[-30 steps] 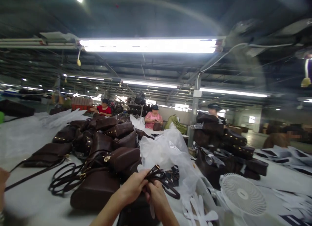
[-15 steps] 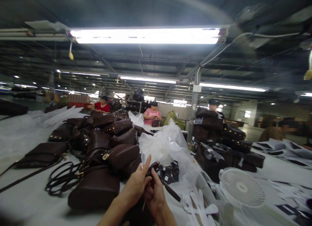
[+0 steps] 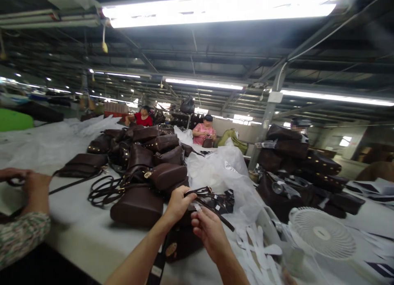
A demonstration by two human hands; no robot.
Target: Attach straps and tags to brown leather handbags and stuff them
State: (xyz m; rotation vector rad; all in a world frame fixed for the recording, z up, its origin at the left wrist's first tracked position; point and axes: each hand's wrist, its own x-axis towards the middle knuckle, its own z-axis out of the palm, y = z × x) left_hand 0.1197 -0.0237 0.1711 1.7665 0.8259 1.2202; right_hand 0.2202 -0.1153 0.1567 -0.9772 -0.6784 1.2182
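My left hand [image 3: 177, 204] is closed on a dark brown bag strap [image 3: 212, 209], whose end slants down to the right. My right hand [image 3: 212, 232] is just below it, fingertips pinched on a small white piece [image 3: 197, 208] close to the strap; its kind is too small to make out. Under both hands lies a dark brown handbag [image 3: 187, 243] with a gold emblem, partly covered by my hands and forearms. Left of my left hand sits another brown handbag [image 3: 137, 207].
Brown bags [image 3: 140, 153] are heaped ahead, beside crumpled white wrapping [image 3: 215, 166]. A white fan [image 3: 322, 233] and white strips [image 3: 257, 246] lie to the right, near more stacked bags [image 3: 283, 158]. A co-worker's hand [image 3: 35, 186] is at far left; other people sit across.
My view has tilted down and swung left, bringing a co-worker's arm in. My hands, earlier close together, are now slightly apart, and the white piece shows at my right fingertips.
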